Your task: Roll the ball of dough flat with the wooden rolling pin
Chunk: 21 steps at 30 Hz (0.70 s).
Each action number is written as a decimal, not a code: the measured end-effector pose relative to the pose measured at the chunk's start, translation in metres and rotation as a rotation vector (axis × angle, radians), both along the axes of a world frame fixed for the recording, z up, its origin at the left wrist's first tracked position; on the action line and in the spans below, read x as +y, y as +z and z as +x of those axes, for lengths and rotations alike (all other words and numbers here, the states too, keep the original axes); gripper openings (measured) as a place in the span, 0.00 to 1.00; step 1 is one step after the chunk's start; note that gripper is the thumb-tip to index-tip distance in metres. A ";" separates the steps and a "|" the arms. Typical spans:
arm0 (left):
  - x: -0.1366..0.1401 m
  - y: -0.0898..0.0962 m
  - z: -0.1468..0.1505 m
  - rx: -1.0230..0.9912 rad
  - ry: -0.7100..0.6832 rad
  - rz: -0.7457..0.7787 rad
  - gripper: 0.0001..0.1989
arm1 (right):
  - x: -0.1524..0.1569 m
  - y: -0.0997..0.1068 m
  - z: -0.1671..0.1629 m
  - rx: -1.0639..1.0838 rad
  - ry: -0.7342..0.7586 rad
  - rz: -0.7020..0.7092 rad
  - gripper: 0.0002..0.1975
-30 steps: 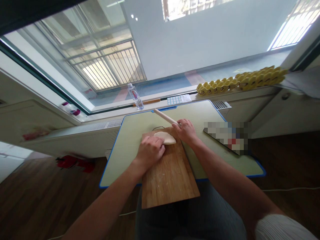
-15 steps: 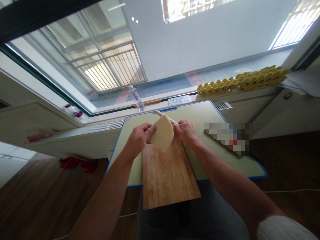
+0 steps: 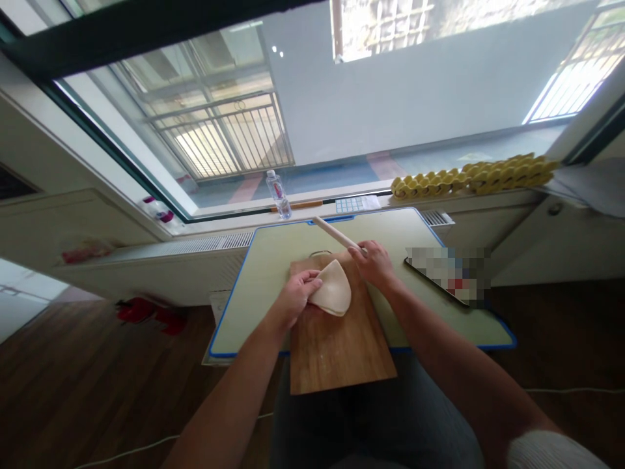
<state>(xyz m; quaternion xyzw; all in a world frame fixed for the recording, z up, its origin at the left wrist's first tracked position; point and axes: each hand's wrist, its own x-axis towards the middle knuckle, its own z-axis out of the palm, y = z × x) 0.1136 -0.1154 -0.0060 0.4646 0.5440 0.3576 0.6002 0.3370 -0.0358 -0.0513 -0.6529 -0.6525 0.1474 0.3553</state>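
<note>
A thin pale sheet of dough hangs over the upper part of a wooden cutting board, pinched at its left edge by my left hand. It looks wedge-shaped, with a rounded lower right side. My right hand grips one end of a white rolling pin, which points up and to the left above the board's far end. Whether the dough touches the board I cannot tell. Faint white flour marks show on the board.
The board lies on a pale table with blue edging and sticks out over its front edge. At the right lies a blurred-out flat item. On the windowsill are a plastic bottle and a yellow wavy stack.
My left hand has lowered the dough toward the board. The rolling pin has come away from behind the dough, still in my right hand. The view has tilted slightly.
</note>
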 end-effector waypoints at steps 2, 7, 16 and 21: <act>-0.010 -0.001 0.001 0.129 0.002 -0.055 0.23 | -0.005 0.005 0.001 0.004 0.004 0.027 0.15; -0.041 -0.004 -0.001 0.381 -0.081 0.077 0.31 | -0.028 0.012 0.007 0.019 0.066 0.085 0.15; -0.061 -0.004 -0.006 0.774 0.004 0.397 0.15 | -0.081 0.007 0.010 0.077 0.166 0.055 0.15; -0.031 -0.003 -0.017 0.927 -0.032 0.384 0.26 | -0.087 -0.002 0.015 0.066 0.174 0.038 0.13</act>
